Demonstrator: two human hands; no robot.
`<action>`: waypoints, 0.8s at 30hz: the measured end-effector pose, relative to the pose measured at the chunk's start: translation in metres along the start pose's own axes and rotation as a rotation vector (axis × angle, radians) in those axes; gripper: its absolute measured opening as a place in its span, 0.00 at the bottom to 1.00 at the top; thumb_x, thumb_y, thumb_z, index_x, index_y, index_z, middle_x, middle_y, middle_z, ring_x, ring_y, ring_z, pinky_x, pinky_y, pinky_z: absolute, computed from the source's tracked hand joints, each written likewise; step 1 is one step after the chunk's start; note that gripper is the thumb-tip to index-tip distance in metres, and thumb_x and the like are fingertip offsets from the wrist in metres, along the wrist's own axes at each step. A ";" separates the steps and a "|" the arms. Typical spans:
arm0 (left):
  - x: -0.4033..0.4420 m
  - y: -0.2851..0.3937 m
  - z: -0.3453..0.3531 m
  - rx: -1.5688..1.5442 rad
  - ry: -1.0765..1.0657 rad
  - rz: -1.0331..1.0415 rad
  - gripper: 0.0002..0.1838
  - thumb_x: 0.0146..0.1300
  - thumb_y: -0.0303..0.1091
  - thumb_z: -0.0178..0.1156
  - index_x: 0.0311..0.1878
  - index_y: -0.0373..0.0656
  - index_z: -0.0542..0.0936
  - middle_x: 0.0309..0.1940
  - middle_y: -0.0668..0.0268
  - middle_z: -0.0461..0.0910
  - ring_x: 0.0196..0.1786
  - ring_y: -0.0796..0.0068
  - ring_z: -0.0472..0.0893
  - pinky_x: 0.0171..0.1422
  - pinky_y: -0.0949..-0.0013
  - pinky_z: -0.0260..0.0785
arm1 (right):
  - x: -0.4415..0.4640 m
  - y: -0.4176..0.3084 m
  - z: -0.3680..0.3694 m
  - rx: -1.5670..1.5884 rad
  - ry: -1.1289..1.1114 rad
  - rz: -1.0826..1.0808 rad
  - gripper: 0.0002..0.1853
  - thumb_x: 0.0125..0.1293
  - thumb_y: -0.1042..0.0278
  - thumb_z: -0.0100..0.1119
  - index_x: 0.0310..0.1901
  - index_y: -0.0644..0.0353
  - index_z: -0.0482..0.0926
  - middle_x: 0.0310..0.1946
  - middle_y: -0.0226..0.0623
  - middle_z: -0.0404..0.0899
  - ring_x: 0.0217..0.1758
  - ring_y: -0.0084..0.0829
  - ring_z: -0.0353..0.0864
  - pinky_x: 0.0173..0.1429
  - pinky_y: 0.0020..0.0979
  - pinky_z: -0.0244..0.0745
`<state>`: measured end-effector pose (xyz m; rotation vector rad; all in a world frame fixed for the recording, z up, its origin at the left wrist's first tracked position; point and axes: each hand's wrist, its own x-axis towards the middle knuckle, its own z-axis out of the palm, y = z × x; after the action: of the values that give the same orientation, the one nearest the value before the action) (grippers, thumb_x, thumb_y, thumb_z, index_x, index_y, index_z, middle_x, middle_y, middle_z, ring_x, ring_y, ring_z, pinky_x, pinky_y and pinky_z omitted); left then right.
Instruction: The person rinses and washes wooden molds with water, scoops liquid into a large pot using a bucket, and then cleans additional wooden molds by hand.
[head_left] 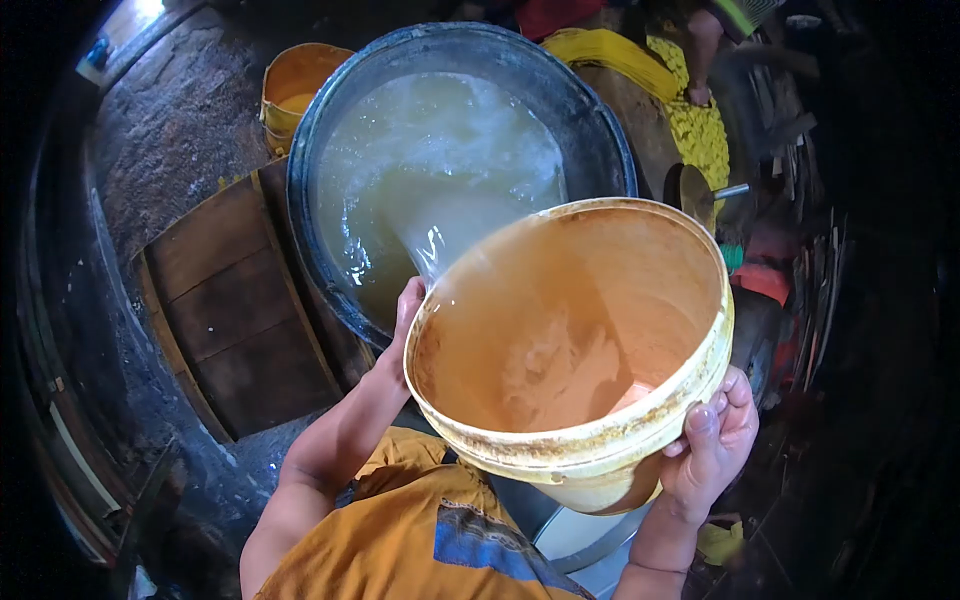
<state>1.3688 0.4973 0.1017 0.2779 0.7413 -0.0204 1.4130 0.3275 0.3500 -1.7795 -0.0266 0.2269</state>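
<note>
A large yellowish-white bucket, stained orange-brown inside, is tilted between my hands. Clear water streams from its far left rim into a wide dark basin, where cloudy liquid swirls and shines. My left hand grips the bucket's left side by the rim, its fingers partly hidden behind the wall. Lower down on the opposite side, my right hand is closed on the bucket's outer wall near the base, thumb showing. Some liquid is still visible inside the bucket.
A smaller yellow bucket stands behind the basin's left side. Wooden boards lie at left. Right of the basin are yellow strands, yellow pieces and another person's foot. A pale container sits below the bucket.
</note>
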 end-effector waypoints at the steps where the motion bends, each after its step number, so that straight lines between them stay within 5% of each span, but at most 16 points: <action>1: 0.003 -0.002 -0.003 -0.053 -0.009 -0.043 0.14 0.70 0.39 0.42 0.40 0.39 0.74 0.31 0.62 0.77 0.34 0.68 0.80 0.39 0.64 0.76 | -0.002 0.003 -0.001 0.005 0.047 -0.014 0.19 0.56 0.68 0.69 0.40 0.65 0.67 0.24 0.30 0.75 0.18 0.13 0.70 0.18 0.14 0.65; 3: 0.010 -0.003 -0.011 -0.160 -0.028 -0.131 0.14 0.69 0.38 0.44 0.40 0.38 0.74 0.31 0.62 0.77 0.33 0.68 0.79 0.39 0.65 0.76 | -0.005 0.001 0.010 -0.025 0.049 -0.038 0.19 0.58 0.65 0.68 0.41 0.65 0.67 0.23 0.24 0.69 0.17 0.10 0.64 0.17 0.12 0.58; 5: 0.010 -0.009 -0.012 0.128 0.053 0.069 0.13 0.69 0.37 0.45 0.39 0.38 0.74 0.30 0.63 0.77 0.33 0.71 0.79 0.39 0.67 0.75 | -0.009 -0.001 0.012 -0.040 0.064 -0.055 0.22 0.57 0.62 0.69 0.41 0.64 0.67 0.24 0.22 0.67 0.17 0.08 0.63 0.17 0.10 0.56; 8: 0.011 -0.014 -0.023 0.150 -0.010 0.177 0.10 0.68 0.35 0.48 0.37 0.40 0.76 0.29 0.67 0.76 0.30 0.77 0.76 0.38 0.71 0.72 | -0.018 0.001 0.001 -0.064 0.106 -0.018 0.26 0.53 0.57 0.73 0.41 0.64 0.67 0.25 0.22 0.67 0.17 0.09 0.64 0.18 0.10 0.57; 14: 0.001 -0.012 -0.019 0.007 -0.238 0.133 0.12 0.68 0.35 0.49 0.39 0.37 0.77 0.35 0.69 0.78 0.33 0.79 0.75 0.39 0.73 0.70 | -0.042 -0.003 -0.020 0.062 0.122 0.052 0.19 0.48 0.80 0.72 0.30 0.59 0.66 0.17 0.21 0.68 0.18 0.13 0.70 0.21 0.16 0.65; 17: -0.012 -0.023 -0.014 0.134 -0.255 0.139 0.12 0.68 0.36 0.49 0.40 0.36 0.77 0.36 0.68 0.78 0.34 0.79 0.75 0.40 0.73 0.70 | -0.067 0.013 -0.037 0.079 0.077 0.019 0.23 0.48 0.71 0.78 0.27 0.57 0.65 0.15 0.20 0.70 0.19 0.08 0.71 0.19 0.15 0.59; 20: -0.020 -0.042 -0.003 0.285 -0.285 0.155 0.13 0.68 0.36 0.49 0.42 0.35 0.77 0.37 0.66 0.78 0.35 0.78 0.75 0.41 0.72 0.71 | -0.076 0.031 -0.051 -0.018 0.088 -0.212 0.23 0.49 0.67 0.78 0.27 0.55 0.64 0.18 0.16 0.64 0.17 0.05 0.54 0.21 0.14 0.45; 24: -0.042 -0.067 0.014 0.488 -0.334 0.242 0.13 0.69 0.36 0.49 0.43 0.34 0.76 0.39 0.65 0.78 0.37 0.77 0.76 0.42 0.72 0.71 | -0.103 0.052 -0.083 0.286 0.137 -0.065 0.19 0.55 0.67 0.73 0.31 0.59 0.66 0.21 0.25 0.72 0.21 0.09 0.70 0.22 0.14 0.61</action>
<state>1.3390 0.4254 0.1231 0.8084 0.3573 -0.0178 1.3205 0.2217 0.3301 -1.5030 0.0446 0.0573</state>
